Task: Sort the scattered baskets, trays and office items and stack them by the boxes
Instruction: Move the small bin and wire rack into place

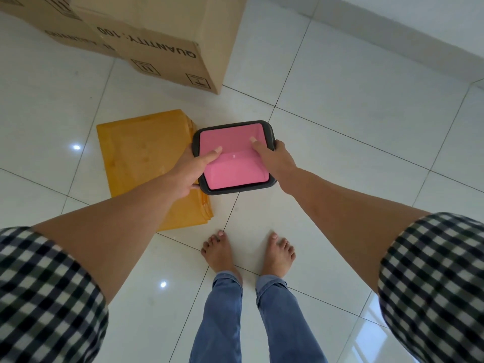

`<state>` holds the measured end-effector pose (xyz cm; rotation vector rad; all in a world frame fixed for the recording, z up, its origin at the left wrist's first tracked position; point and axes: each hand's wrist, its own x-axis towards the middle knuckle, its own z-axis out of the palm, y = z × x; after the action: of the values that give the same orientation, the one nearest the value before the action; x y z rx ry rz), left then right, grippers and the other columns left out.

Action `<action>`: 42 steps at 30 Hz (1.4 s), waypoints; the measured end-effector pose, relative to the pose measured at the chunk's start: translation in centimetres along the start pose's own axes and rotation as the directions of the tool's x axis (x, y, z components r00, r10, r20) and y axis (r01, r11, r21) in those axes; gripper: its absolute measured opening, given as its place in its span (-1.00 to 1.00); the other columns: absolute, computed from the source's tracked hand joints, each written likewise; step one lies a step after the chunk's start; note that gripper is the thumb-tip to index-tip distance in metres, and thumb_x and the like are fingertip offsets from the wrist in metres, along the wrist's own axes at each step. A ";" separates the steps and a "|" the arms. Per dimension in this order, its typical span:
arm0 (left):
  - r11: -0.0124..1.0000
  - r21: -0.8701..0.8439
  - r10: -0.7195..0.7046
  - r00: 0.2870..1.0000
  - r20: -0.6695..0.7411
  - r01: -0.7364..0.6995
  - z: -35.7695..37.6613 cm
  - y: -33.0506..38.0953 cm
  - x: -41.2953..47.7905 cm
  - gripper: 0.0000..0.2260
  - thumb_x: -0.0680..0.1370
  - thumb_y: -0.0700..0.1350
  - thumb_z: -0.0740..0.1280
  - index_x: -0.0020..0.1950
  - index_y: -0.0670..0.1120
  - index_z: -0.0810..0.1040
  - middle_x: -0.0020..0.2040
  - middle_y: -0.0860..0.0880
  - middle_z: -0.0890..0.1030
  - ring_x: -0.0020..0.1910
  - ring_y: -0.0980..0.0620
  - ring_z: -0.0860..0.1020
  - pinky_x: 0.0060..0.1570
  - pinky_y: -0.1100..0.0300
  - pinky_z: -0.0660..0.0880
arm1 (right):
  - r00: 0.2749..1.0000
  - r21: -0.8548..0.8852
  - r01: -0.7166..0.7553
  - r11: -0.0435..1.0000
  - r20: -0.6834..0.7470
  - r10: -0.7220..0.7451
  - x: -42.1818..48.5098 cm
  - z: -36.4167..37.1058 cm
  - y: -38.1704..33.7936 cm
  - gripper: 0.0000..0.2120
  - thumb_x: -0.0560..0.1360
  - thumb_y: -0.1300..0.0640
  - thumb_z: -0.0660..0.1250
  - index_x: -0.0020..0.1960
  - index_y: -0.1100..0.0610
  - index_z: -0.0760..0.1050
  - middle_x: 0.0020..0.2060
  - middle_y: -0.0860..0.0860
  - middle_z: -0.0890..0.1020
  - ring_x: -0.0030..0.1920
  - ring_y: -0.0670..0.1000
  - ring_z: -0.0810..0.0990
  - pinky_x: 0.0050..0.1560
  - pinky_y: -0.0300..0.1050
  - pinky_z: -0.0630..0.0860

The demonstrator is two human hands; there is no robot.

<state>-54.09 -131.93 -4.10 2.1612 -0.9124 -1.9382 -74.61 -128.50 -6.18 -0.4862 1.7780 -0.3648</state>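
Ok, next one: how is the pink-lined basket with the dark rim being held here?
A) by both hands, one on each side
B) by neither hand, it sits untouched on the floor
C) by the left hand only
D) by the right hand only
A: the left hand and the right hand each grip an opposite side of the pink-lined basket, with both thumbs hooked over the rim into the pink inside.

The basket (pixel 235 166) sat between my left hand (pixel 187 174) and my right hand (pixel 276 161). The pile of envelopes (pixel 138 158) lay on the floor (pixel 340 158), left of my hands. The boxes (pixel 162 40) stood past my hands.
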 end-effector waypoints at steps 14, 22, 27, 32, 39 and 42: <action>0.996 -0.004 0.086 0.992 -0.096 -0.087 -0.4 0.7 -1.7 -0.39 0.47 0.20 0.48 0.44 0.07 0.37 0.26 0.07 0.58 0.24 -0.01 0.55 0.23 -0.04 0.51 | 0.993 -0.016 0.102 0.995 0.059 -0.100 -2.6 0.2 -1.9 -0.29 0.50 -0.34 0.32 0.48 0.04 0.29 0.22 -0.01 0.53 0.22 0.09 0.53 0.26 0.07 0.51; 0.980 0.094 0.181 0.982 -0.056 -0.175 -0.3 2.9 -10.7 -0.41 0.52 0.18 0.44 0.49 0.08 0.35 0.35 0.06 0.53 0.38 0.00 0.46 0.26 0.07 0.49 | 0.985 -0.058 0.139 0.989 0.107 -0.132 -12.2 -1.6 -4.4 -0.20 0.51 -0.34 0.32 0.58 0.05 0.19 0.43 0.04 0.45 0.41 0.15 0.43 0.41 0.15 0.38; 0.921 0.319 0.248 0.968 -0.042 -0.222 0.3 4.2 -19.9 -0.57 0.57 0.10 0.40 0.38 0.18 0.34 0.24 0.26 0.51 0.33 0.04 0.46 0.02 0.31 0.43 | 0.980 -0.202 0.200 0.959 0.039 -0.196 -21.3 -4.4 -5.6 -0.24 0.56 -0.24 0.32 0.60 0.04 0.13 0.47 0.11 0.37 0.44 0.16 0.37 0.22 -0.07 0.30; 0.794 0.512 0.353 0.934 0.049 -0.327 1.1 6.5 -29.0 -0.40 0.59 0.13 0.33 0.56 0.00 0.24 0.47 -0.06 0.41 0.45 -0.11 0.37 0.37 -0.15 0.39 | 0.956 -0.383 0.241 0.892 -0.066 -0.286 -29.5 -7.5 -5.7 -0.15 0.54 -0.30 0.31 0.63 0.10 0.07 0.56 0.10 0.25 0.55 0.14 0.21 0.41 0.09 0.28; 0.504 0.798 0.447 0.890 0.087 -0.330 2.5 9.8 -37.7 -0.35 0.64 0.20 0.19 0.64 0.00 0.04 0.61 -0.07 0.16 0.57 -0.13 0.17 0.45 -0.17 0.28 | 0.936 -0.490 0.206 0.847 -0.155 -0.317 -38.3 -11.3 -5.6 -0.11 0.54 -0.39 0.19 0.65 0.05 -0.06 0.63 0.12 0.04 0.62 0.14 0.01 0.56 0.23 0.10; 0.441 0.833 0.452 0.884 0.116 -0.335 3.2 10.6 -39.5 -0.33 0.63 0.22 0.18 0.65 0.02 0.03 0.63 -0.05 0.13 0.58 -0.12 0.15 0.46 -0.16 0.26 | 0.924 -0.466 0.186 0.865 -0.216 -0.315 -40.5 -12.6 -5.2 -0.12 0.55 -0.39 0.19 0.66 0.05 -0.07 0.64 0.11 0.03 0.62 0.13 0.00 0.57 0.22 0.09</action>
<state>-61.39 -120.31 34.56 2.0354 -2.4599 -1.1688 -77.33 -112.69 33.41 -1.0419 2.0933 -0.2184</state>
